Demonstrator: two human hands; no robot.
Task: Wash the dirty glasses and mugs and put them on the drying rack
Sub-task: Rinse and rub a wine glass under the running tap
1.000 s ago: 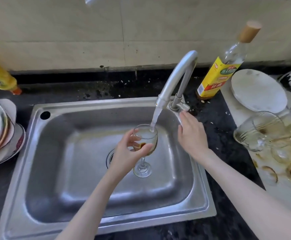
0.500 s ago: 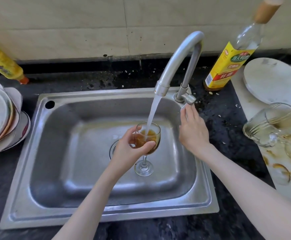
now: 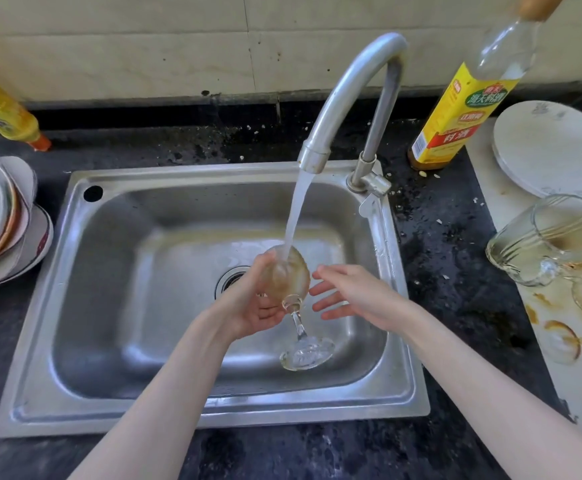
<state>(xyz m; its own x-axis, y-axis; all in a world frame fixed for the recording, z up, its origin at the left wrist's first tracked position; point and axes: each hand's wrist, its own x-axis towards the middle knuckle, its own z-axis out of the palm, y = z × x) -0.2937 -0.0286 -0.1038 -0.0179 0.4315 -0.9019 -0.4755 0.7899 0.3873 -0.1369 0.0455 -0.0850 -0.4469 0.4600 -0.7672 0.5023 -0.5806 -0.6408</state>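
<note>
While the stream from the curved steel tap (image 3: 348, 95) strikes its rounded, brown-filmed bowl, the stemmed wine glass (image 3: 291, 285) lies tilted over the steel sink (image 3: 116, 271), its ribbed foot towards us, and we grip the bowl in our left hand (image 3: 251, 306). Our right hand (image 3: 351, 294) hovers just beside it, fingers spread and holding nothing. On the speckled dark worktop (image 3: 441, 258), a yellow-labelled bottle (image 3: 462, 112) stands upright behind the tap, stained clear glass mugs (image 3: 538, 244) lie to the right, and stacked plates (image 3: 2, 220) sit left.
</note>
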